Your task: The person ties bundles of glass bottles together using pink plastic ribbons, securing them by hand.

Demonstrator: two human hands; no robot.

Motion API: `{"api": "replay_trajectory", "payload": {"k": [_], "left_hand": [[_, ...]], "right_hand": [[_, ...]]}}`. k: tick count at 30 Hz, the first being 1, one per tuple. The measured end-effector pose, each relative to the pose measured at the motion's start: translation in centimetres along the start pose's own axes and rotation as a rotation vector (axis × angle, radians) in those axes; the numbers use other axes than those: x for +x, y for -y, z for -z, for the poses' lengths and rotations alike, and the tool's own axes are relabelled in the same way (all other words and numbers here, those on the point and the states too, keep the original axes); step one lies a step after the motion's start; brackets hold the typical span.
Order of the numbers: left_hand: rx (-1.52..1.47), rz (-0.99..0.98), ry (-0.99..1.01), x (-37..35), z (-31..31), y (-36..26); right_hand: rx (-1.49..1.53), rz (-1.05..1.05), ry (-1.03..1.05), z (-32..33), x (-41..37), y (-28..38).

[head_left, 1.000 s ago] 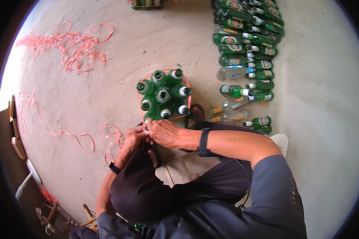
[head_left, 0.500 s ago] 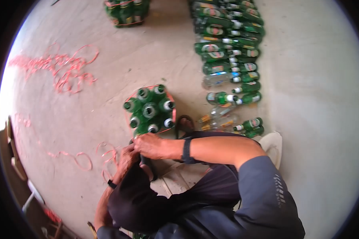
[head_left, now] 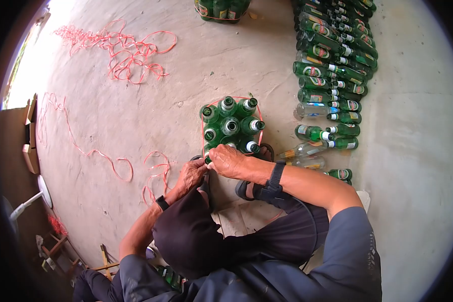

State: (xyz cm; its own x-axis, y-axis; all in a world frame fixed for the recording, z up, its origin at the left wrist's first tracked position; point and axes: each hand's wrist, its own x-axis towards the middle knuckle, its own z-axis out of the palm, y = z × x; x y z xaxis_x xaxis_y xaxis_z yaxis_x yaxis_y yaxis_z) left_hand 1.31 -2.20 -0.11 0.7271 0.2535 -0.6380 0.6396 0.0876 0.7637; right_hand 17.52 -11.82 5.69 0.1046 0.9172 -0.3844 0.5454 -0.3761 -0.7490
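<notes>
Several green bottles (head_left: 230,126) stand upright in a tight bundle in front of my feet, with pink twine (head_left: 203,132) running around them. At the bundle's near left corner my right hand (head_left: 229,162) is closed, its fingertips pinched beside a bottle neck. My left hand (head_left: 191,173) is closed too and meets the right fingertips there. What the fingers of both hands pinch is too small to make out. A loose length of pink twine (head_left: 158,168) lies on the floor to the left of my left hand.
Rows of green bottles (head_left: 332,50) lie on their sides at the right. A tied bundle (head_left: 220,10) stands at the top. Tangled pink twine (head_left: 131,50) lies at the upper left. A white fan (head_left: 44,191) and wooden pieces (head_left: 105,264) are at the lower left.
The camera view has shifted, so the bottles and twine appear farther right in the frame. Both hands stay together at the bundle's near left corner, still closed.
</notes>
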Motion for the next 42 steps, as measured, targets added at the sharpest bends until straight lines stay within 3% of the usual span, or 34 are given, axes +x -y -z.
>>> {"api": "replay_trajectory", "payload": {"k": [3,7,8,9,12,15,18,20,21,23,25,27,29,31,33,35,42], "left_hand": [[-0.117,0.115,0.033,-0.8,0.2,-0.9],[-0.107,0.049,0.029,-0.7,0.2,0.1],[-0.133,0.066,0.035,-0.8,0.3,0.0],[-0.160,0.081,0.045,-0.8,0.2,-0.4],[-0.036,0.079,0.115,-1.0,1.1,-1.0],[-0.217,0.151,0.103,-0.7,0.8,-0.1],[-0.249,0.084,0.138,-0.8,0.4,-0.6],[-0.210,0.113,0.134,-0.8,0.5,-1.1],[-0.207,0.111,0.142,-0.6,0.5,-0.7],[-0.254,0.120,0.133,-0.3,0.6,0.5],[-0.271,0.119,0.121,-0.1,0.4,0.9],[-0.289,0.122,0.104,-0.2,0.4,0.7],[-0.209,0.129,0.093,-0.4,0.5,-0.1],[-0.184,0.152,0.083,-0.4,0.2,-0.9],[-0.160,0.186,0.049,-0.6,0.2,-1.7],[-0.091,0.128,0.132,-0.7,0.8,-1.7],[-0.205,0.132,0.125,-0.6,0.6,-1.3]], "right_hand": [[-0.042,0.054,0.032,0.5,0.0,-0.5],[-0.022,0.104,0.055,3.5,-0.7,-0.5],[0.300,-0.156,0.223,5.6,-1.2,0.1],[0.450,-0.294,0.213,7.6,-1.9,0.2],[0.614,-0.343,-0.011,15.0,-5.4,-2.5],[0.412,-0.396,-0.388,21.0,-10.6,-6.6],[0.492,-0.535,-0.558,24.1,-15.7,-9.8],[0.295,-0.679,-0.571,24.4,-18.5,-12.5],[0.295,-0.684,-0.578,24.0,-19.7,-14.3],[-0.037,-0.630,-0.382,22.5,-21.6,-18.0],[-0.063,-0.659,-0.367,20.0,-22.0,-19.2],[-0.285,-0.625,-0.425,17.5,-21.9,-19.9],[-0.274,-0.618,-0.381,16.3,-21.1,-20.5],[-0.228,-0.845,-0.136,15.7,-20.2,-20.3],[-0.253,-0.775,-0.177,14.4,-20.4,-21.6],[-0.530,-0.617,-0.316,13.1,-20.3,-22.7],[-0.573,-0.580,-0.301,17.0,-20.4,-15.0]]}}
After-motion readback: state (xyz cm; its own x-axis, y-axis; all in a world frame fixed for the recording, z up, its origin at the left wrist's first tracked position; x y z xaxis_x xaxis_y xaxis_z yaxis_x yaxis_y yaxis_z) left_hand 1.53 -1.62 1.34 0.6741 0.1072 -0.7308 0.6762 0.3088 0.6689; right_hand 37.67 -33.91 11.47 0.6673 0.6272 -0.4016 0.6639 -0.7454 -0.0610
